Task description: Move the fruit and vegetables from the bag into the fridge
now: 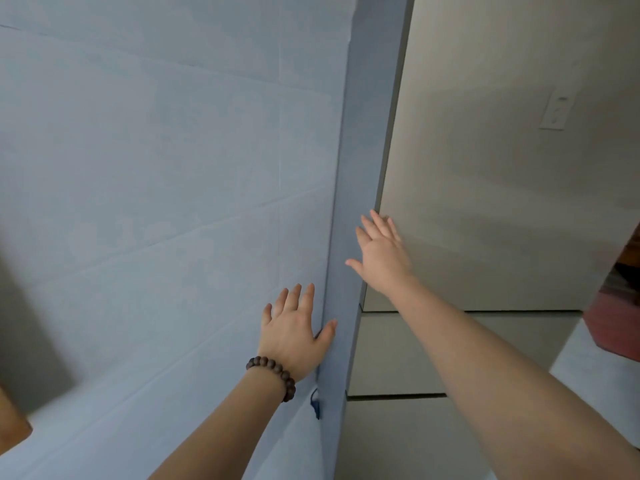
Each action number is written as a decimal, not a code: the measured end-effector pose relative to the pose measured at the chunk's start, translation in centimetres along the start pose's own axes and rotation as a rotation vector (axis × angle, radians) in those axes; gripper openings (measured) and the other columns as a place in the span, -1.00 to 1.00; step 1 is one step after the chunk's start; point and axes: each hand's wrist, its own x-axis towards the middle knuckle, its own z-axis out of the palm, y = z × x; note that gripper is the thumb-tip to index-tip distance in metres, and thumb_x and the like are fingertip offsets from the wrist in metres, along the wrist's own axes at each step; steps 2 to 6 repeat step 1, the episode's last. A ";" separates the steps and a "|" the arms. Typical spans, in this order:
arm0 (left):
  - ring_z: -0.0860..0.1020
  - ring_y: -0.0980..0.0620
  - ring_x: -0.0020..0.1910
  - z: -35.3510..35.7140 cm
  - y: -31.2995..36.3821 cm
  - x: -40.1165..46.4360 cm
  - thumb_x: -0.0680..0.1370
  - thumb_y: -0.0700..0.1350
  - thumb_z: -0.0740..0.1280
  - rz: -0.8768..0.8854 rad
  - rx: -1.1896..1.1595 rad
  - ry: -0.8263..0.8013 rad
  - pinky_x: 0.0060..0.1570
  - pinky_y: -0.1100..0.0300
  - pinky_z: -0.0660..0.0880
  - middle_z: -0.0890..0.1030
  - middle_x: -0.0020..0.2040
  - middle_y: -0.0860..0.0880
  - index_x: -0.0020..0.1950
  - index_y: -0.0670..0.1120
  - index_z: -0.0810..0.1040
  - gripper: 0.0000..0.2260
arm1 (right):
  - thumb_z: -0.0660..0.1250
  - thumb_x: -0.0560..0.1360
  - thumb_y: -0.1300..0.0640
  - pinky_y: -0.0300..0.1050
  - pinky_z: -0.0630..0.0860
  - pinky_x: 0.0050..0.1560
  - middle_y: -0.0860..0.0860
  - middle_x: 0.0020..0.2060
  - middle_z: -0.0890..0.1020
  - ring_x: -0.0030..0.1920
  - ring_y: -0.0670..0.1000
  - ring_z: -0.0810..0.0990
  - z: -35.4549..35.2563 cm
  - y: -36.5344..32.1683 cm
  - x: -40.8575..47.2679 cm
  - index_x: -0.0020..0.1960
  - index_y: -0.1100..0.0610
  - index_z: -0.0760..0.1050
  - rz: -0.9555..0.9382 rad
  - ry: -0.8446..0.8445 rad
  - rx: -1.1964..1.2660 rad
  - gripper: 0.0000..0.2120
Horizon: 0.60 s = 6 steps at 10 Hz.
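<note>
The fridge shows as a pale beige front on the right, with a tall upper door point(485, 202) and two lower panels point(391, 355) split by dark horizontal seams. My right hand point(381, 254) lies flat with fingers spread on the upper door, its fingertips at the door's left edge. My left hand point(294, 330), with a brown bead bracelet at the wrist, rests flat on the blue-grey tiled wall point(156, 168). Its thumb touches the vertical grey-blue strip point(363, 150) between wall and fridge. Neither hand holds anything. No bag, fruit or vegetables are in view.
A small white plate point(557, 112) sits high on the beige surface at the right. A dark red object point(613, 323) stands at the right edge beside the fridge. A brown wooden corner point(10, 420) shows at the lower left.
</note>
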 end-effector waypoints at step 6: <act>-0.05 -0.05 0.54 -0.2 0.8 0.3 0.55 0.26 0.03 0.026 -0.018 0.006 0.49 -0.07 -0.04 0.04 0.56 -0.04 0.55 -0.01 -0.07 -0.35 | 0.15 0.55 -0.13 0.01 -0.18 0.50 0.07 0.53 0.07 0.54 0.04 -0.11 0.2 -0.9 -2.9 0.49 0.18 0.14 0.109 0.118 0.187 -0.38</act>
